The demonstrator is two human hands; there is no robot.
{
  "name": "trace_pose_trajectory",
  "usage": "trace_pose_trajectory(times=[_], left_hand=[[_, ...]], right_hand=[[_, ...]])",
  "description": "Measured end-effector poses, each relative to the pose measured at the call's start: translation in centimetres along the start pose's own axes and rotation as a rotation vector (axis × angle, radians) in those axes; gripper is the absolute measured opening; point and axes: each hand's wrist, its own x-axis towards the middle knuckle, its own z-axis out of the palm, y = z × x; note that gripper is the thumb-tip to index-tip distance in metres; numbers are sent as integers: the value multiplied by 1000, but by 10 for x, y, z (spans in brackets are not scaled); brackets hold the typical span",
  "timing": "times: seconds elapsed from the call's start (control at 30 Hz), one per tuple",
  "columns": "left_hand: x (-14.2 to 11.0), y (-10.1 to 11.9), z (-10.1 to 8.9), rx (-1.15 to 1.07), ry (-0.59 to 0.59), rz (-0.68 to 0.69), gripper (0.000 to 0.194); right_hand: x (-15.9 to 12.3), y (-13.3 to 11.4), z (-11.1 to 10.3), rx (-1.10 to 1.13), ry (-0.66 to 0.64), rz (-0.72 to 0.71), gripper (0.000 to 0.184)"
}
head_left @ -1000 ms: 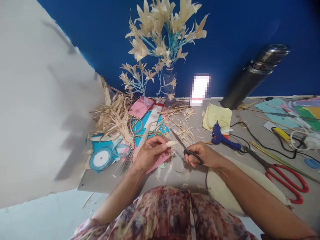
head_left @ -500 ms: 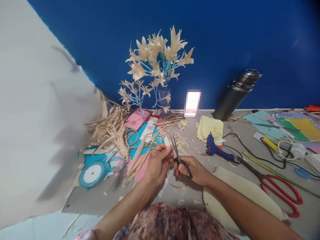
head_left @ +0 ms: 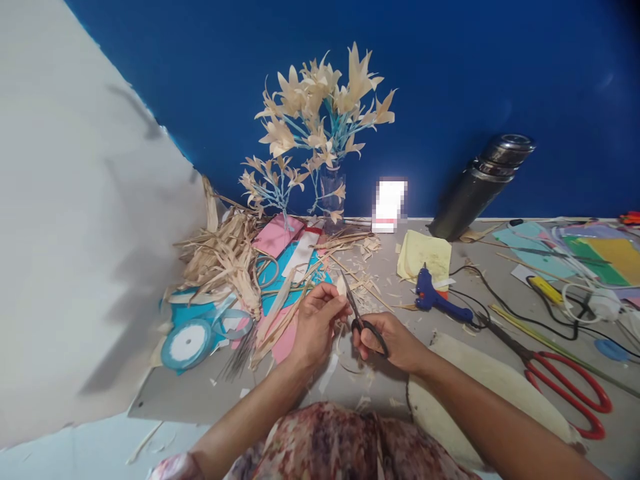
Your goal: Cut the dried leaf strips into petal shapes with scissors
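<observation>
Indoors, against a deep blue wall [head_left: 450,87], a person in a floral garment [head_left: 315,443] works at a grey table [head_left: 173,397], everything arrayed around a clear bottle [head_left: 332,190] near its back edge. Well to the left of the bottle, and nearer the person, lies a blue ribbon spool [head_left: 187,343]; behind it sprawls a heap of dried husks [head_left: 220,250], and a pink packet [head_left: 277,235] sits just left of the bottle. Cream flowers [head_left: 320,80] on blue stems rise above the bottle itself.

Directly in front of the bottle, the left hand [head_left: 323,320] pinches a small pale piece [head_left: 342,287] between thumb and fingertips, its other fingers curled inward. Close against that piece are the blades of the small scissors [head_left: 355,311]; whether they touch it, I cannot tell. The right hand [head_left: 393,340], a little right of the bottle, has its thumb and fingers curled round the black handles.

Right of the bottle and nearer the person, a blue glue gun [head_left: 443,303] rests by yellow sheets [head_left: 425,253]. A dark flask [head_left: 465,200] stands farther right of the bottle; red-handled scissors [head_left: 531,357] lie well to its front right.
</observation>
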Motion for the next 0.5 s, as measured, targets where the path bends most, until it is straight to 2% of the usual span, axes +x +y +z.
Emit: trace_pose_trajectory(times=[0.5], left_hand=[[-1, 1, 0, 14, -12, -6, 16]], right_hand=[[0, 6, -1, 37, 3, -18, 60]])
